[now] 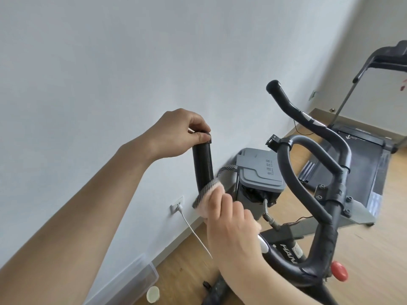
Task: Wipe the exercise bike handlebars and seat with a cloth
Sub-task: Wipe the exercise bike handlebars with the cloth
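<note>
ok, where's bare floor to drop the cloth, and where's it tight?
Bare floor right of the handlebars, beside the treadmill. Narrower patch between box and right hand, lid at its edge. Tight by the wall: bin, cable, left hand on the grip.

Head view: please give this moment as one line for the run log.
step: wiping handlebar | left hand: grips its top end | right hand: holds cloth round it lower down

The left hand (176, 135) pinches the top end of the black padded handlebar horn (202, 166); just below that grip, the right hand (231, 221) wraps the pink-and-grey woven cloth (208, 191) round it; behind, rightward, stands the grey plastic lidded bin (257, 170).
</note>
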